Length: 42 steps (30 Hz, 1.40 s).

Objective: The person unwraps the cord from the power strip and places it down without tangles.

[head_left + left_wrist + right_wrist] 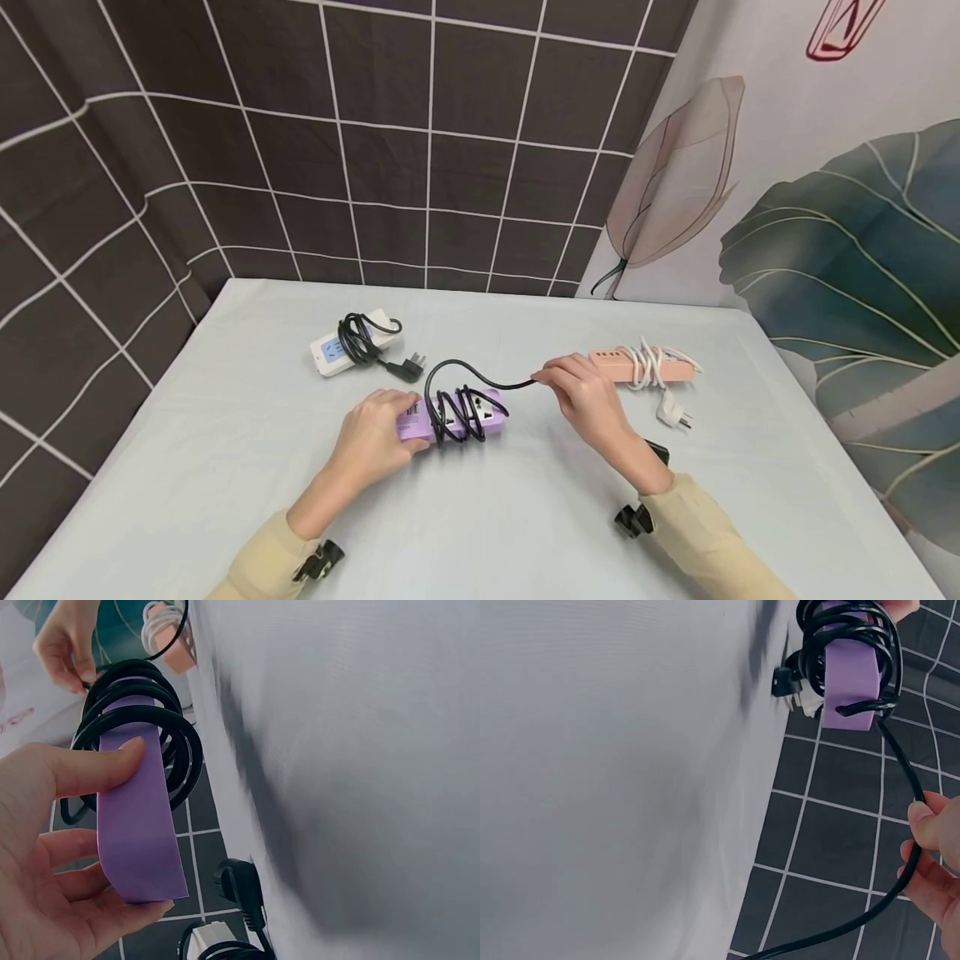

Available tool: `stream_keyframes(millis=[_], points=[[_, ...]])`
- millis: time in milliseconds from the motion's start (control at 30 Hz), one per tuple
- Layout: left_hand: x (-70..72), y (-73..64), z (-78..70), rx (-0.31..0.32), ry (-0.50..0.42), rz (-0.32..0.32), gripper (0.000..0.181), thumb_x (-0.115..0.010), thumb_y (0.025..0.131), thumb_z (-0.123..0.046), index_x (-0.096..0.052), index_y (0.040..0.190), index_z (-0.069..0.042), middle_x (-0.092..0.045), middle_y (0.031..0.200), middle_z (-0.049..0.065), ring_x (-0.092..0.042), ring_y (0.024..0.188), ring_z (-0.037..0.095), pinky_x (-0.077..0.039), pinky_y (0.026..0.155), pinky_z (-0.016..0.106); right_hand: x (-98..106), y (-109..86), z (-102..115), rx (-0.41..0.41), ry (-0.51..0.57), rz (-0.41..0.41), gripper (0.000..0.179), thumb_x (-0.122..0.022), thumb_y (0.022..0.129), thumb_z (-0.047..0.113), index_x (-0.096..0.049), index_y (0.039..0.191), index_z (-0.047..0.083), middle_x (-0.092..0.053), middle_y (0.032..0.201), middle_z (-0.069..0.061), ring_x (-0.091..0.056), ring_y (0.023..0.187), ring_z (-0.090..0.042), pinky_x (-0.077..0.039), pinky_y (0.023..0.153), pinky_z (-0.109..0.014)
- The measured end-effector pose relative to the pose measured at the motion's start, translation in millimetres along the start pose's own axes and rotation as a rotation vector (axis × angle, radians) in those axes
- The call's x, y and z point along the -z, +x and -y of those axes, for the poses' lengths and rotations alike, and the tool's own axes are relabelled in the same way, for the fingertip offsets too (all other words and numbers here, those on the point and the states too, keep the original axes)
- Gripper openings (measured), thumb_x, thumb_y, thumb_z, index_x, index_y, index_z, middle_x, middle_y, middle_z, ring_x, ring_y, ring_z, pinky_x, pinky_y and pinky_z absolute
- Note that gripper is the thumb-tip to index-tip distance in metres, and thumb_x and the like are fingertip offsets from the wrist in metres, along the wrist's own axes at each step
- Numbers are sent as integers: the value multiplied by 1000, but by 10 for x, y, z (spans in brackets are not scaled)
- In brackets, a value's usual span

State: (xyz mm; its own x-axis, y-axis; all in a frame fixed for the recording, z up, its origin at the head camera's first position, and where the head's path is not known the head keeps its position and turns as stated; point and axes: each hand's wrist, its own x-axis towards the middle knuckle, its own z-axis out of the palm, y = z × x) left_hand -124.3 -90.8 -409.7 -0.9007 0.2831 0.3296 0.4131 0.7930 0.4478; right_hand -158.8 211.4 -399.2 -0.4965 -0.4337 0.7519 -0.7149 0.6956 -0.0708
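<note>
A purple power strip [412, 425] is held over the table by my left hand [371, 437], thumb on one side and fingers on the other. Its black cord [467, 364] winds around the strip in several loops. From the loops a free length arcs toward the right, where my right hand [588, 398] pinches it. The right wrist view shows the cord [904, 761] passing between thumb and fingers of the right hand [936, 859], then running on out of frame at the bottom. The left wrist view shows the strip's smooth purple side [139, 832] against the left fingers.
A white power strip [327, 353] with a bundled black cord and black plug [408, 368] lies at the back left. Behind the right hand lies a salmon-pink power strip [611, 365], wrapped in white cord [645, 364] with a white plug [671, 409]. The table [525, 517] has a pale cover.
</note>
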Motion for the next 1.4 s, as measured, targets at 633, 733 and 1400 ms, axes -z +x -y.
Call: stream_keyframes(millis=[633,733,1400], points=[[-7,44,62,13,11,6,63,-89,59,-24,-68,113,2,-69,109,19,-65,99,33,-54,83,46,229,-79,135,30,52,-14,34,-59,76,-17,-73,91,10,-69,88,-2,-62,82,-18,-40,108,-39],[-8,52,70,12,12,9,62,-89,60,-23,-68,113,1,-69,109,20,-65,99,33,-54,82,46,237,-82,140,64,65,-56,30,-52,84,-11,-73,91,10,-69,86,-2,-62,79,-18,-32,114,-35],[10,95,160,38,19,-36,64,-89,59,-22,-67,114,3,-69,109,22,-65,100,36,-54,83,48,433,-109,226,285,56,-166,31,-46,93,-3,-73,82,6,-67,79,-2,-62,74,-18,-50,60,-25]])
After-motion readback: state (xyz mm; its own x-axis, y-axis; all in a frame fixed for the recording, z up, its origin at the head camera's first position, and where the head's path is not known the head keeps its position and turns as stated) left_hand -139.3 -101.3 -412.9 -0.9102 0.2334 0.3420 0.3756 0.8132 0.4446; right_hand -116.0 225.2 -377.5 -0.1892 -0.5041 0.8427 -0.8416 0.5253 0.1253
